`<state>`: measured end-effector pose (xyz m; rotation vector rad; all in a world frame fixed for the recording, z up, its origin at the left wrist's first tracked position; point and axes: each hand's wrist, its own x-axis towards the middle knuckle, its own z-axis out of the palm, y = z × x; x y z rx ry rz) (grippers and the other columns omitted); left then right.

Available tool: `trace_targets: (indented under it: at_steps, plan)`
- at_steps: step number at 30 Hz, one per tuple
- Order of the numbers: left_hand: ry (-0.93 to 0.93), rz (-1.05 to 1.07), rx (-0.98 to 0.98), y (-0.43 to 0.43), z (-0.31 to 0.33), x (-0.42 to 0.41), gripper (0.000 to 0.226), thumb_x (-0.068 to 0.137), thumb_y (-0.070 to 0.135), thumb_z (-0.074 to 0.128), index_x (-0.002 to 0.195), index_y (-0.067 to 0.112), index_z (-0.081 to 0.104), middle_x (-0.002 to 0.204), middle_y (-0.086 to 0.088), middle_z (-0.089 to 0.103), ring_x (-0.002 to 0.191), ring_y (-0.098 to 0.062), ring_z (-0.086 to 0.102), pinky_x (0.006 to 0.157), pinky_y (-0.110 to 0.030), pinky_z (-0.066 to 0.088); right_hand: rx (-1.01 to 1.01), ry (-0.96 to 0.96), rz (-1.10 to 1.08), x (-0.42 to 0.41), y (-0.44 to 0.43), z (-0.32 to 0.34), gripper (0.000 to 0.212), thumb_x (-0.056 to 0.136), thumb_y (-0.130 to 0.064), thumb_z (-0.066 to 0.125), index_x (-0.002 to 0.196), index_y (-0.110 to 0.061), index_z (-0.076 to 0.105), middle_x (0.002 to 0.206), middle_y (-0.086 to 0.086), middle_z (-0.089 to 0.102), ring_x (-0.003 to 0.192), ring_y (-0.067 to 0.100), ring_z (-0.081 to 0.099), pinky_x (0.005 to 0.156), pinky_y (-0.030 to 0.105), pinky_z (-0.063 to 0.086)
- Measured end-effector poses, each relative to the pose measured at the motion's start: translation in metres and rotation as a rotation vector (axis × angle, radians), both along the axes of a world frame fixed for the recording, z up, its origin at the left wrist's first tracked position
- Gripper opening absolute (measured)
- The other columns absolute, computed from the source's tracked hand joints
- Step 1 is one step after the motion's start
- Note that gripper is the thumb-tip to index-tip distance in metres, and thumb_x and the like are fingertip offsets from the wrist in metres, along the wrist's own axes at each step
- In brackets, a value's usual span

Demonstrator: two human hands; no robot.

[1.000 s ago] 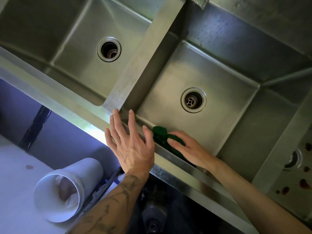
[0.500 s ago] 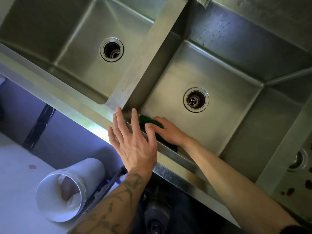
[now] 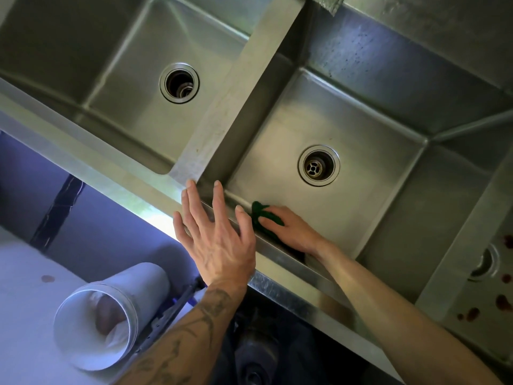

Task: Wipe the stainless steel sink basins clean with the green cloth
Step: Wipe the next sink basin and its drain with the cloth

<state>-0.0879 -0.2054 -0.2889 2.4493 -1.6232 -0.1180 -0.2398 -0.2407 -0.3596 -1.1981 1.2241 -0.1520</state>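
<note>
- The cloth (image 3: 263,218) sits low in the middle of the frame, bunched against the near wall of the right basin (image 3: 361,218), below and left of its drain (image 3: 318,165).
- The right hand (image 3: 294,232) covers most of it, fingers close together and bent over the wad, holding it to the steel. The thumb is hidden.
- The left hand (image 3: 219,237) lies spread and flat on the front rim (image 3: 111,168), just beside the divider (image 3: 236,107), holding nothing.
- The cloth looks soft, light and limp. It will likely fold or roll under the palm, so it seems best held as a wad with the fingers over it rather than by an edge.
- Steel is slick. I expect the cloth to glide easily and to need firm pressure in the corners.
- The left basin (image 3: 125,87) fills the upper left.
- A white tube (image 3: 111,315) lies at the lower left.
</note>
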Motion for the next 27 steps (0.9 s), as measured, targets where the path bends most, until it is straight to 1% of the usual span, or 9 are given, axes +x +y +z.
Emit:
trace_targets:
  at_steps: [2,6,11,15,17,19,23,25,27]
  plan:
    - [0.004,0.006,-0.003,0.000,-0.001,0.000,0.055,0.103,0.040,0.044,0.155,0.024,0.051,0.174,-0.010,0.026,0.162,-0.029,0.025,0.133,-0.052,0.012,-0.035,-0.043,-0.062,-0.004,0.013,0.011,0.030,0.106,-0.042,0.055,0.131,-0.030,0.067,0.116,-0.022,0.064,0.108,-0.013,0.057,0.090,0.004,0.041]
    - [0.010,0.009,0.001,0.000,0.001,0.000,0.055,0.103,0.040,0.044,0.155,0.023,0.051,0.174,-0.011,0.026,0.161,-0.030,0.027,0.132,-0.052,0.011,-0.016,-0.087,-0.121,-0.006,0.022,0.019,0.033,0.102,-0.051,0.056,0.131,-0.038,0.064,0.121,-0.020,0.061,0.113,-0.010,0.057,0.092,0.003,0.041]
    - [0.028,0.012,0.037,-0.001,0.004,-0.001,0.056,0.103,0.040,0.045,0.156,0.024,0.050,0.175,-0.011,0.024,0.163,-0.029,0.023,0.133,-0.050,0.008,0.093,0.064,0.006,-0.027,0.018,-0.001,0.034,0.109,-0.035,0.052,0.137,-0.021,0.064,0.128,-0.003,0.065,0.112,0.006,0.060,0.110,0.038,0.046]
    - [0.010,0.009,0.031,0.000,0.002,0.000,0.055,0.103,0.039,0.047,0.156,0.023,0.051,0.175,-0.011,0.024,0.162,-0.030,0.023,0.132,-0.049,0.006,0.050,0.087,-0.026,-0.044,0.045,0.011,0.027,0.100,-0.066,0.049,0.125,-0.059,0.059,0.123,-0.030,0.059,0.114,-0.014,0.054,0.091,0.007,0.042]
    - [0.013,0.009,0.033,0.001,0.002,0.001,0.054,0.104,0.038,0.046,0.156,0.024,0.049,0.175,-0.011,0.024,0.162,-0.030,0.022,0.132,-0.049,0.005,0.075,0.062,-0.056,-0.051,0.049,0.019,0.026,0.097,-0.071,0.049,0.121,-0.064,0.057,0.121,-0.033,0.058,0.114,-0.015,0.055,0.087,0.004,0.043]
    - [0.021,0.006,0.038,0.001,0.002,0.000,0.054,0.105,0.039,0.044,0.157,0.025,0.047,0.176,-0.010,0.022,0.163,-0.029,0.021,0.133,-0.050,0.006,0.096,0.076,-0.037,-0.055,0.046,0.013,0.023,0.104,-0.056,0.051,0.125,-0.054,0.060,0.119,-0.029,0.062,0.113,-0.009,0.058,0.097,0.010,0.046]
    - [0.021,0.000,0.023,0.001,0.002,0.001,0.053,0.105,0.039,0.043,0.157,0.025,0.047,0.175,-0.010,0.023,0.162,-0.029,0.022,0.133,-0.051,0.008,0.186,0.177,0.026,-0.059,0.038,0.000,0.038,0.110,-0.038,0.050,0.140,-0.017,0.061,0.139,0.006,0.059,0.126,0.020,0.056,0.115,0.045,0.042]
    - [0.019,-0.006,0.020,0.002,0.001,0.001,0.054,0.105,0.039,0.044,0.157,0.025,0.048,0.175,-0.010,0.023,0.162,-0.029,0.022,0.132,-0.052,0.009,0.151,0.168,0.020,-0.064,0.046,0.007,0.037,0.108,-0.044,0.050,0.137,-0.025,0.063,0.133,0.000,0.063,0.123,0.015,0.059,0.112,0.040,0.045]
    - [0.023,-0.003,0.023,0.001,-0.001,0.002,0.053,0.105,0.040,0.044,0.156,0.025,0.048,0.175,-0.010,0.023,0.163,-0.029,0.021,0.132,-0.053,0.009,0.105,0.120,-0.031,-0.072,0.059,0.023,0.028,0.105,-0.053,0.051,0.127,-0.044,0.065,0.119,-0.020,0.064,0.116,-0.001,0.059,0.105,0.019,0.043]
